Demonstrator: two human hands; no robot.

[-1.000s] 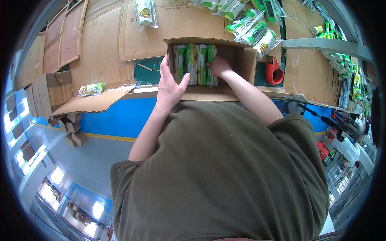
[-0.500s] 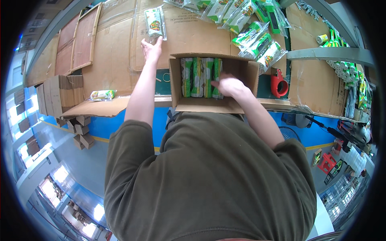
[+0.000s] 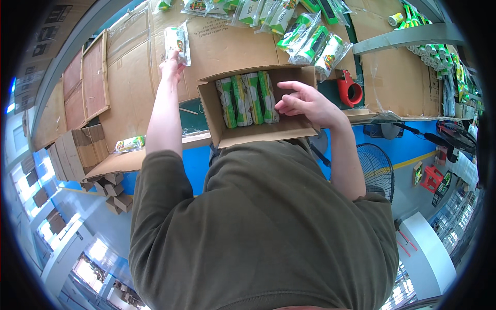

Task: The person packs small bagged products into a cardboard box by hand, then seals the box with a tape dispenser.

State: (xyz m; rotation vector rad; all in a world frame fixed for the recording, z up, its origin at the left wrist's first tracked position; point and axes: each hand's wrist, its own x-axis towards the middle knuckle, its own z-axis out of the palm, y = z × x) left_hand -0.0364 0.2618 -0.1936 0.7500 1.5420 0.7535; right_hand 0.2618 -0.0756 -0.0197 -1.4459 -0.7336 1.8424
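The left hand (image 3: 172,66) reaches out and grips a clear-wrapped green-and-white packet (image 3: 175,44) lying on the flattened cardboard (image 3: 217,46). The right hand (image 3: 305,101), fingers loosely curled and holding nothing, rests inside the open cardboard box (image 3: 258,132) beside four upright green-and-white packets (image 3: 247,99). A red tape dispenser (image 3: 351,90) sits right of the box.

box (image 3: 258,135): four green-white packets (image 3: 247,99) upright | one packet (image 3: 176,44) held left | more packets (image 3: 310,44) behind
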